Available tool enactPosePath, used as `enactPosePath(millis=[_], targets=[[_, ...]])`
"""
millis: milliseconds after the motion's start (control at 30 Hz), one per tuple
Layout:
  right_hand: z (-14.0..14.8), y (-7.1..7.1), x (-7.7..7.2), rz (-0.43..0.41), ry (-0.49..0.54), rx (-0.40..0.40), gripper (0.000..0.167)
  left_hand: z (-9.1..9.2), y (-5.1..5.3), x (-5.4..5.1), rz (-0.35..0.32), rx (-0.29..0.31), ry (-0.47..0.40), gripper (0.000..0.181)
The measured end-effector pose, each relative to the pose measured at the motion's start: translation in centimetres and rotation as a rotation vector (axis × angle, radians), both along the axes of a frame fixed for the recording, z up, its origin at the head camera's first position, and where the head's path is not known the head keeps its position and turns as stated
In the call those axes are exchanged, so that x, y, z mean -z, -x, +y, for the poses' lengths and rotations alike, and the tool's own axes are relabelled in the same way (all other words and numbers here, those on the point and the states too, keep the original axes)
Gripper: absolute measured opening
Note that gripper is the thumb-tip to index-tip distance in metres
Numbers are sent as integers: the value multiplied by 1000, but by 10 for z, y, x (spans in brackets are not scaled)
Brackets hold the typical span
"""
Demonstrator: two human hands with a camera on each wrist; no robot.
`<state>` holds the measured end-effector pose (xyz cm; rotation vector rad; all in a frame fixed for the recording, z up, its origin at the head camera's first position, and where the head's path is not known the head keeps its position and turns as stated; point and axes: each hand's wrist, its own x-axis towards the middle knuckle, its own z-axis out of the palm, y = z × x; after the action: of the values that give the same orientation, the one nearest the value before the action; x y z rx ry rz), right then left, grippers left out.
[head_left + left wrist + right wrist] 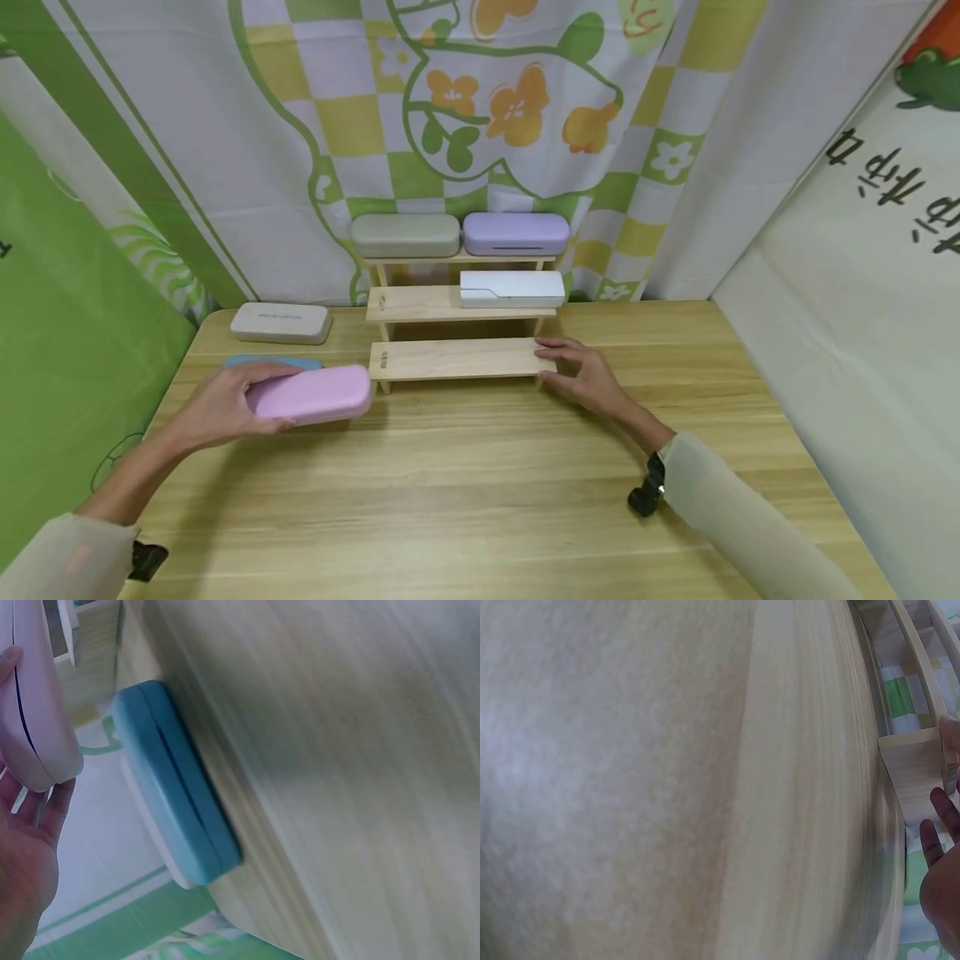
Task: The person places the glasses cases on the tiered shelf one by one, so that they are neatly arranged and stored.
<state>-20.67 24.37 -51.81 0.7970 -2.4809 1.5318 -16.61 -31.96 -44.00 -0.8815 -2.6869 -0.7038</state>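
A pink glasses case (318, 394) is gripped in my left hand (225, 402), fingers over the top and thumb along the near side. It is raised above the table, just left of the lowest step of a wooden tiered stand (453, 360). My right hand (588, 377) touches the right end of that step. A blue case (176, 784) lies on the table behind the pink one, largely covered by it in the head view. On the top step sit a grey-green case (406, 236) and a purple case (516, 233); a white case (512, 289) is on the middle step's right half.
A light grey case (281, 323) lies at the table's back left. Behind the stand hangs a patterned curtain (510, 108), with a green cloth (67, 333) on the left and a white printed cloth (847, 250) on the right. The wooden table (465, 500) spreads in front.
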Motion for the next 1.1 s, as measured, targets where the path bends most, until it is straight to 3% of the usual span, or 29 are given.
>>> enactPosePath(millis=[667, 833, 1100], targets=[[-1, -1, -1, 15, -6, 3, 36, 32, 29, -35, 7, 18, -31, 70], [-1, -1, -1, 40, 5, 5, 37, 38, 39, -42, 6, 1, -30, 69], [-1, -1, -2, 20, -7, 4, 37, 50, 51, -49, -67, -69, 2, 68]])
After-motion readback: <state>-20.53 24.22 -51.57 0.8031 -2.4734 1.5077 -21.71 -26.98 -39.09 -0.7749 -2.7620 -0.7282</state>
